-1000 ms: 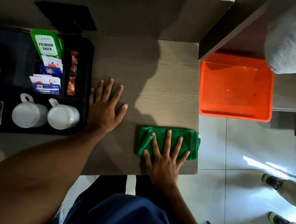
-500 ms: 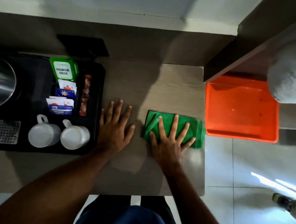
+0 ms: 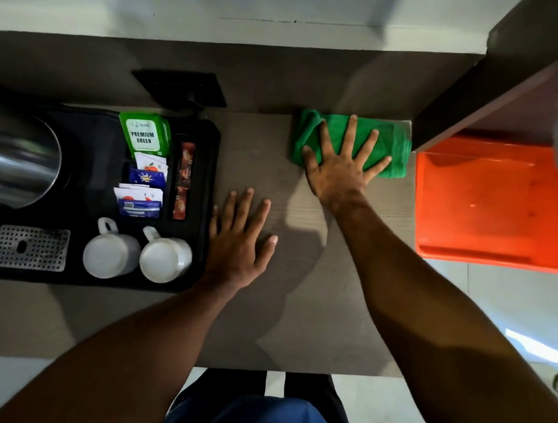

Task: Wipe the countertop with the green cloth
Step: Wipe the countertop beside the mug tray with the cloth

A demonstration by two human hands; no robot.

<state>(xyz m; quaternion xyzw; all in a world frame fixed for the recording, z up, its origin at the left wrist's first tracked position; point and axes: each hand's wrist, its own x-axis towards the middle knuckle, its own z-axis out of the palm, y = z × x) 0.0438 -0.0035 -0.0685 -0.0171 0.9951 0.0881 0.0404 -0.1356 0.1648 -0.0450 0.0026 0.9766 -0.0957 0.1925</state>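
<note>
Head view, the only one: right hand (image 3: 342, 164) flat and spread on green cloth (image 3: 386, 143), fingers splayed, palm pressing rather than gripping; likely done to load the folded pad evenly and keep it from bunching; cloth at roughly 1 o'clock of frame, at far right corner of countertop (image 3: 294, 316), touching back edge and just beside dark cabinet side panel (image 3: 454, 102); looks like end of an outward stroke, judged from full arm extension. Left hand (image 3: 238, 238) flat and open on bare wood near centre, holding nothing, little-finger edge just beside black tray (image 3: 209, 155); probably bracing body weight for the reach, possibly also pinning tray against sliding. Tray at 9 o'clock with two white mugs (image 3: 137, 255), tea sachets (image 3: 144, 135), steel kettle (image 3: 8, 152); left in place, so wiping confined to open strip right of it. Orange bin (image 3: 495, 206) at 3 o'clock, below counter edge, well placed to catch crumbs swept off. Risk, as a judgement: cloth snagging at corner; strip under left palm not covered.
</note>
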